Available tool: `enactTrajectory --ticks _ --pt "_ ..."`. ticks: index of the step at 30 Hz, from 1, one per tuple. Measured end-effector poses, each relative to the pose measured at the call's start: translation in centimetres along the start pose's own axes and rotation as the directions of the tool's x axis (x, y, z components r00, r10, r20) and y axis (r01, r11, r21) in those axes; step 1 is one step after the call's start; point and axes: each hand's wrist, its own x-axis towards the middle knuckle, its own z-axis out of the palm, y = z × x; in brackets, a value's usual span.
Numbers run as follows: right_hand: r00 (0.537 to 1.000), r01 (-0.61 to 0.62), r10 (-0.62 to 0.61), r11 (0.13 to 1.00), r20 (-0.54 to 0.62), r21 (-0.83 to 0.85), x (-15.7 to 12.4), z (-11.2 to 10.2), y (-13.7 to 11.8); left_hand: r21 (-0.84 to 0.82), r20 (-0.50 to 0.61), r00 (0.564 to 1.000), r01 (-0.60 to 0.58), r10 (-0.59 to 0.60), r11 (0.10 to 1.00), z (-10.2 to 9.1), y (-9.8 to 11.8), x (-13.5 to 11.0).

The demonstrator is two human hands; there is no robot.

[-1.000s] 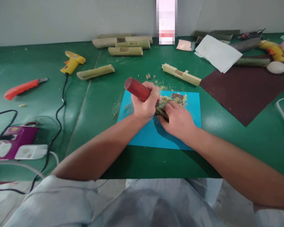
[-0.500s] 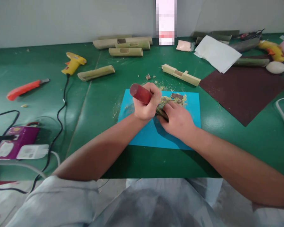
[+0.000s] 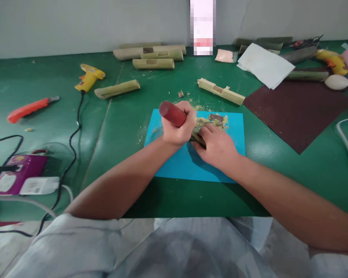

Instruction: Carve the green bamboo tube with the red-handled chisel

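My left hand (image 3: pixel 178 123) is wrapped round the thick red handle (image 3: pixel 173 113) of a tool; its working end is hidden behind the hand. A dark, narrow bamboo piece (image 3: pixel 197 139) lies under my right hand (image 3: pixel 219 144), whose fingers are closed over it and hold it down. Both hands are close together above a blue sheet (image 3: pixel 197 166). Yellowish shavings (image 3: pixel 202 122) and a small brown chip (image 3: pixel 216 117) are scattered on the sheet just beyond my fingers.
Notched bamboo tubes (image 3: pixel 153 63) lie at the back, another (image 3: pixel 220 91) nearer. Leftward are a yellow glue gun (image 3: pixel 89 77), an orange-red utility knife (image 3: pixel 29 110) and a purple box (image 3: pixel 23 168) with cables. A dark brown sheet (image 3: pixel 298 116) and white paper (image 3: pixel 265 65) lie rightward.
My left hand and the red handle have shifted very slightly, with the handle leaning a touch differently. My right hand keeps its place on the bamboo piece.
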Motion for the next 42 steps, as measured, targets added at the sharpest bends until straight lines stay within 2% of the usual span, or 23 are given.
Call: enactTrajectory --ticks 4,7,9,11,14,16,19,25,29,31,36,40,42 --pt "1.000 0.013 -0.014 0.999 0.020 0.030 0.1 -0.1 0.1 -0.086 0.010 0.993 0.117 -0.117 0.989 0.4 0.5 0.4" --pt "1.000 0.012 -0.012 0.999 0.022 0.036 0.2 -0.1 0.2 -0.174 0.019 0.965 0.261 -0.262 0.950 0.2 1.0 0.4" --pt "1.000 0.006 -0.007 0.999 0.020 0.032 0.3 -0.2 0.2 -0.212 0.038 0.949 0.313 -0.312 0.926 0.0 1.0 0.3" --pt "1.000 0.005 -0.006 1.000 0.018 0.021 0.3 -0.3 0.2 -0.233 0.018 0.956 0.288 -0.292 0.929 0.0 0.6 0.2" --pt "1.000 -0.007 0.007 1.000 0.012 0.001 0.3 -0.3 0.2 -0.239 -0.081 0.976 0.176 -0.200 0.955 0.2 -0.3 0.2" --pt "1.000 -0.021 0.021 1.000 0.012 -0.004 0.3 -0.3 0.1 -0.217 -0.078 0.981 0.156 -0.176 0.964 0.4 -0.6 0.2" --pt "1.000 -0.021 0.021 1.000 0.017 -0.009 0.3 -0.3 0.0 -0.229 -0.041 0.975 0.205 -0.220 0.952 0.6 -0.1 0.1" --pt "1.000 0.004 -0.004 1.000 -0.002 -0.021 0.2 -0.2 0.2 -0.202 -0.077 0.967 0.225 -0.244 0.953 0.5 0.7 0.1" --pt "1.000 0.017 -0.017 1.000 0.000 0.006 0.2 -0.1 0.3 -0.157 0.017 0.977 0.211 -0.211 0.965 0.4 0.7 0.3" --pt "1.000 0.021 -0.022 0.999 0.007 0.025 0.3 -0.2 0.4 -0.152 0.033 0.971 0.239 -0.236 0.959 0.4 0.9 0.4" --pt "1.000 0.011 -0.011 0.999 0.016 0.050 0.5 -0.3 0.6 -0.204 -0.013 0.938 0.337 -0.347 0.919 0.5 1.1 0.4" --pt "1.000 0.004 -0.004 1.000 0.005 0.013 0.4 -0.4 0.4 -0.246 -0.131 0.936 0.289 -0.327 0.925 0.6 0.1 0.5" --pt "1.000 -0.004 0.004 1.000 -0.002 0.004 0.4 -0.3 0.3 -0.240 -0.137 0.940 0.275 -0.313 0.931 0.7 -0.3 0.4"
